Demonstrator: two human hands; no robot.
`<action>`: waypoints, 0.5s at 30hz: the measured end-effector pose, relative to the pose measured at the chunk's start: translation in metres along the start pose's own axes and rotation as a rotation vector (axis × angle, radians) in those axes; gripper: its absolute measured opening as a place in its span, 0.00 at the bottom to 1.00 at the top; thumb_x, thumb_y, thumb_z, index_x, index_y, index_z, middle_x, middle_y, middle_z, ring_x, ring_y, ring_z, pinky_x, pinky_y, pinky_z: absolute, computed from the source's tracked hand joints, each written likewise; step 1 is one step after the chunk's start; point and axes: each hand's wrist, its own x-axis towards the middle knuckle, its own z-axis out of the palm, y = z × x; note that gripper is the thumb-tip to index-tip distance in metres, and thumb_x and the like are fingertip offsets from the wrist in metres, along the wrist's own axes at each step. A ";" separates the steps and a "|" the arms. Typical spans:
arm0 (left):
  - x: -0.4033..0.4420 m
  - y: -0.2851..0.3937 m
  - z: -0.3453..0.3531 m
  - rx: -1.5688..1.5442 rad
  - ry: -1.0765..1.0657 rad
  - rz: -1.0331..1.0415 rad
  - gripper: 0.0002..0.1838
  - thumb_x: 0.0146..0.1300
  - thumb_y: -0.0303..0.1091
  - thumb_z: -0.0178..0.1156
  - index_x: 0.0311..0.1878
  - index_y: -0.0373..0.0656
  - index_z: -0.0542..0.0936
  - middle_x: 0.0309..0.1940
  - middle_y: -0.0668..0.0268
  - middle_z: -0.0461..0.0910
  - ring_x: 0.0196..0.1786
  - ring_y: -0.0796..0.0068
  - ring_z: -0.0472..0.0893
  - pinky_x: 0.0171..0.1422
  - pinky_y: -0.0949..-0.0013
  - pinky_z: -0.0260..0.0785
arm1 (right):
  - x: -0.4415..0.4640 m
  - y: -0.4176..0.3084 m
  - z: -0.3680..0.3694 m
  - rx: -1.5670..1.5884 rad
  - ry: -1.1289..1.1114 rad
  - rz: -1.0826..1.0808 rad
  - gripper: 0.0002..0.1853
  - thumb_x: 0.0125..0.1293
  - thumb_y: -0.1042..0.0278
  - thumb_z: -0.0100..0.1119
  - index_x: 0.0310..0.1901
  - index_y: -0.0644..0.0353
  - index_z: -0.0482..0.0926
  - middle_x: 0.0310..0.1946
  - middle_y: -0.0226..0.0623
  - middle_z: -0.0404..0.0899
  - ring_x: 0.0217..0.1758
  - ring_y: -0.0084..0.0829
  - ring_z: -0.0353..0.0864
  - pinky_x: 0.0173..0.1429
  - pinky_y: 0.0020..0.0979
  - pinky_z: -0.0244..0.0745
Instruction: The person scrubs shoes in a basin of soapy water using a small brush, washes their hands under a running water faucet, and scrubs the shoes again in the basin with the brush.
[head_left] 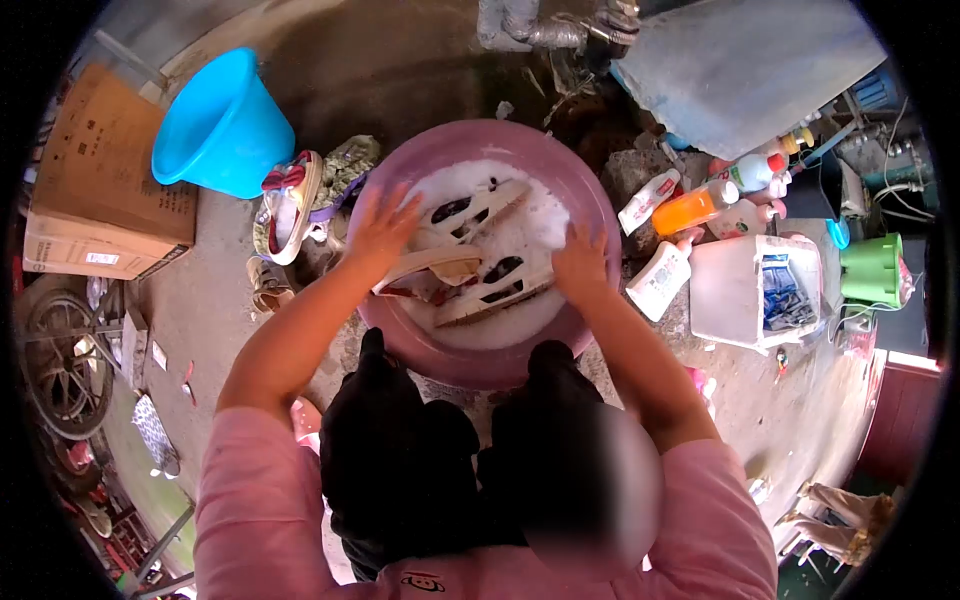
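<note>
A pink basin (480, 370) full of white suds (545, 215) stands in front of my knees. In it lie white shoes with black openings, one shoe (475, 215) at the far side and another shoe (500, 295) nearer me. Between them and to the left is a cream and tan shoe (440, 270). My left hand (385, 235) is at the basin's left inner side, fingers spread, beside the shoes. My right hand (582, 262) is at the right inner side, fingers apart, near the end of the closer white shoe. Neither hand grips anything visible.
Left of the basin are a blue bucket (215, 130), a red and white shoe (292, 205) and a cardboard box (110, 180). To the right stand several bottles, including an orange bottle (693, 207), and a white bin (725, 290). A pipe (550, 30) is at the back.
</note>
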 end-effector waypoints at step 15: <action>-0.227 0.086 -0.048 -1.933 -0.310 -0.820 0.31 0.53 0.34 0.58 0.62 0.46 0.62 0.68 0.52 0.43 0.70 0.48 0.44 0.68 0.44 0.40 | -0.223 0.022 0.125 1.542 -0.131 0.666 0.09 0.57 0.74 0.55 0.41 0.63 0.76 0.38 0.37 0.77 0.39 0.31 0.76 0.43 0.28 0.71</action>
